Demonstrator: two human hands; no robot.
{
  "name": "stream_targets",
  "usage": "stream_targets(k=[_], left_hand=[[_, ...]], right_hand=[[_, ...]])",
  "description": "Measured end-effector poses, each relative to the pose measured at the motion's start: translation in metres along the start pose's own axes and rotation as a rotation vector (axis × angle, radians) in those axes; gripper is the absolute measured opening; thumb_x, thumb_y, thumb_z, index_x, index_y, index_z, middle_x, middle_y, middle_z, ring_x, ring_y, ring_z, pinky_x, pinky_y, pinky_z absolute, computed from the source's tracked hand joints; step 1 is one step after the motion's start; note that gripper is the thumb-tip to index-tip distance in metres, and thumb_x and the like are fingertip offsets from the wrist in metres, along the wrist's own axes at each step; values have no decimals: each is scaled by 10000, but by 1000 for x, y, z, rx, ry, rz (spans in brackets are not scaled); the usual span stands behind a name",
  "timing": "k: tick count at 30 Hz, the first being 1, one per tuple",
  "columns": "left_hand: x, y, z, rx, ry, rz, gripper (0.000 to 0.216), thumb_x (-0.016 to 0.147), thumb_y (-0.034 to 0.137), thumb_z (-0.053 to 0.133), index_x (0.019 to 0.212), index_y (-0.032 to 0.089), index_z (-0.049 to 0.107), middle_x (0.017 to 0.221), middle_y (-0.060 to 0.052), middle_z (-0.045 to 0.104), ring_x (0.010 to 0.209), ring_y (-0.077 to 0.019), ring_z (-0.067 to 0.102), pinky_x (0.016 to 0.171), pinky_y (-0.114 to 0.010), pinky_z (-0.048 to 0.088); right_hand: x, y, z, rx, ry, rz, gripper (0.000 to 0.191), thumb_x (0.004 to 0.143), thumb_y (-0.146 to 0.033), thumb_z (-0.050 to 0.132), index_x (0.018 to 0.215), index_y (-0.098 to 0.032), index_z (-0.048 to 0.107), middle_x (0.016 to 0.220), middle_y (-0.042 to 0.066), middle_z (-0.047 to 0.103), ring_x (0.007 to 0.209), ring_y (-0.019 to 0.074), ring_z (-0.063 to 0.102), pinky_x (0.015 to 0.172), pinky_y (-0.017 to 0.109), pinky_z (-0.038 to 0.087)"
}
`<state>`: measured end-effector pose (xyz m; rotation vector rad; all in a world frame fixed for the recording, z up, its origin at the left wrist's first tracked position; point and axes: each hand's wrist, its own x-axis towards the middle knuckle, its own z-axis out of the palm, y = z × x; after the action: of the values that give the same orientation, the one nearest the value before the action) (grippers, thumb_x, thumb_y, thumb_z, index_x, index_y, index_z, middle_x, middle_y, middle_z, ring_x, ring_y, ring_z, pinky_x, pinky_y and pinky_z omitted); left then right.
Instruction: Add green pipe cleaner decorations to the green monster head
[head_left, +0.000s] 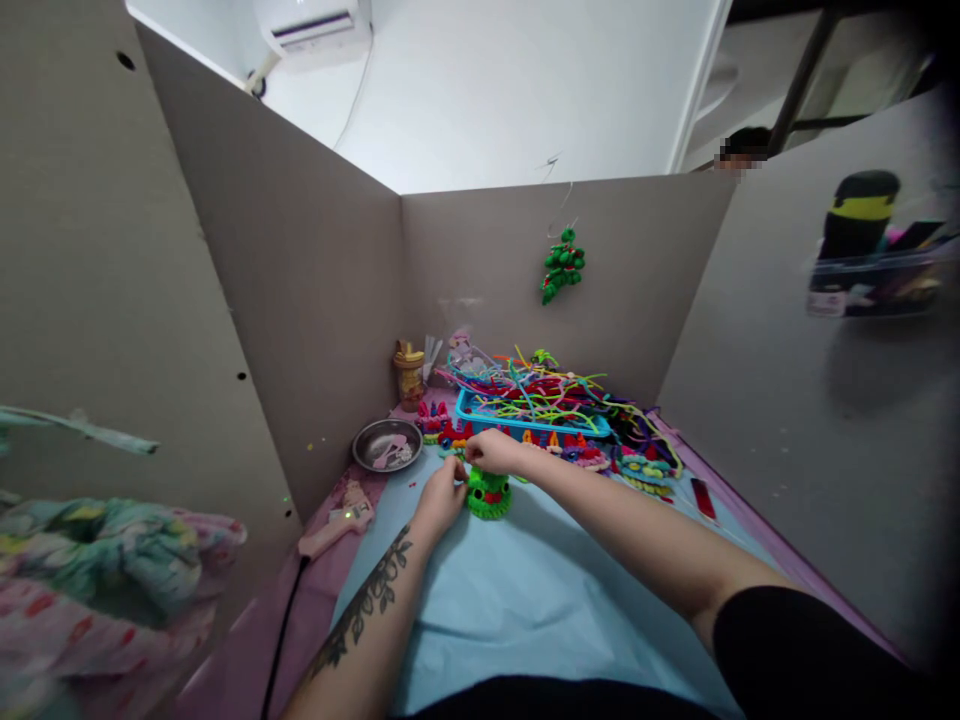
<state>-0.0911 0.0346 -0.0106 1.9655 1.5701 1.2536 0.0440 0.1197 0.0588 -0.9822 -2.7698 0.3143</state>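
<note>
A small bright green pipe-cleaner figure (489, 498) with dark eyes and a red patch stands on the blue table cover. My left hand (444, 492) is at its left side, fingers curled in against its upper part. Above it, my right hand (495, 452) is closed in a pinch, covering the top of the figure. Whatever lies between the right fingertips is too small to make out. The fingertips of both hands are close together.
Behind my hands, a blue tray (540, 425) holds many coloured pipe cleaners, with finished fuzzy pieces (645, 468) in front. To the left are a metal bowl (388, 446) and a pink glue gun (337, 527) with a black cord. Grey partitions (480, 260) enclose the table.
</note>
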Motion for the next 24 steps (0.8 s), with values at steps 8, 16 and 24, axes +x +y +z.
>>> stream_targets(k=[8, 16, 24], left_hand=[[0, -2, 1, 52, 5, 38, 188, 670, 54, 474, 786, 198, 440, 705, 27, 524, 672, -125, 513, 654, -230, 395], [1, -10, 3, 7, 5, -25, 171, 659, 56, 497, 775, 181, 489, 696, 33, 554, 608, -102, 524, 603, -210, 391], [2, -10, 5, -57, 11, -57, 163, 628, 37, 493, 728, 163, 519, 666, 32, 564, 562, -88, 531, 551, -191, 392]], right_hand=[[-10, -12, -1, 38, 34, 169, 195, 695, -123, 545, 814, -173, 690, 804, 20, 698, 735, 146, 619, 622, 187, 405], [-13, -12, 6, 80, 81, 234, 168, 694, -142, 553, 783, -182, 689, 771, 9, 695, 713, 135, 616, 623, 189, 404], [-9, -10, 14, 97, 96, 231, 174, 663, -128, 556, 751, -189, 693, 751, 2, 695, 694, 127, 613, 608, 182, 398]])
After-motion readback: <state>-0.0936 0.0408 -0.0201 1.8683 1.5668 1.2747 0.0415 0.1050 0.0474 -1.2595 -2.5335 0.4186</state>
